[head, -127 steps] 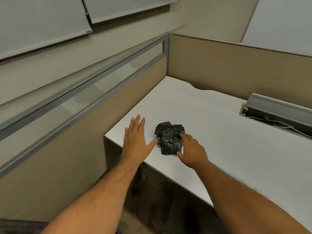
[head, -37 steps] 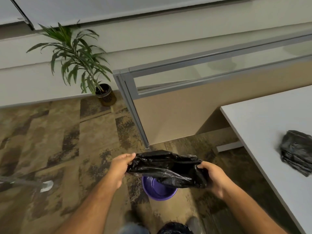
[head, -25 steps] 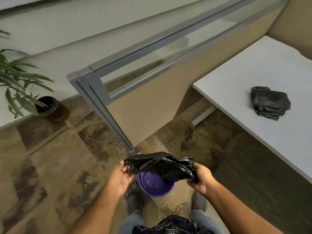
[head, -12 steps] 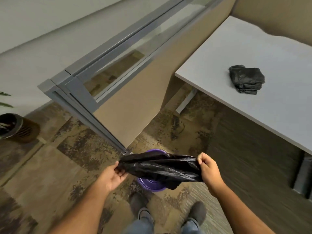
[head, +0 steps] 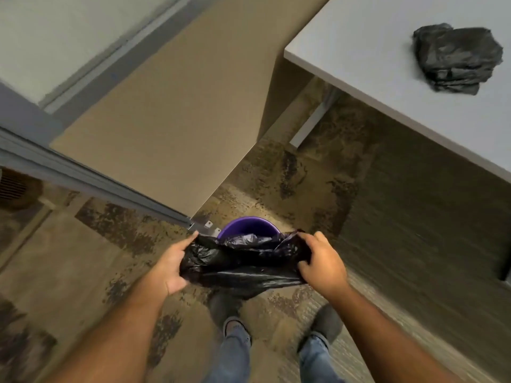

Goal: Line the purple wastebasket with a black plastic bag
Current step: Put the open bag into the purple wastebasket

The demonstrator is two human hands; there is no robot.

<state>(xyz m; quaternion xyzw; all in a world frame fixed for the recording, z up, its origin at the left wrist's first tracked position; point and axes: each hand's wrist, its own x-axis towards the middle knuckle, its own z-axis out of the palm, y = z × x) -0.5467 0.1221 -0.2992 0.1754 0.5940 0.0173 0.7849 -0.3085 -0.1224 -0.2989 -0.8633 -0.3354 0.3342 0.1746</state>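
step: bag (head: 243, 268) is being opened above bin (head: 247, 226) | left hand (head: 170, 268) and right hand (head: 322, 262) are each closed on a bag edge, pulled apart | bin stands on floor by partition foot | next, by judgement: mouth to be widened, lowered over rim

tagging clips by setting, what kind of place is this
Most likely an office cubicle: a tan partition panel with a grey metal frame, a plain white desk and patterned carpet tiles. A small purple wastebasket stands by the partition's foot.
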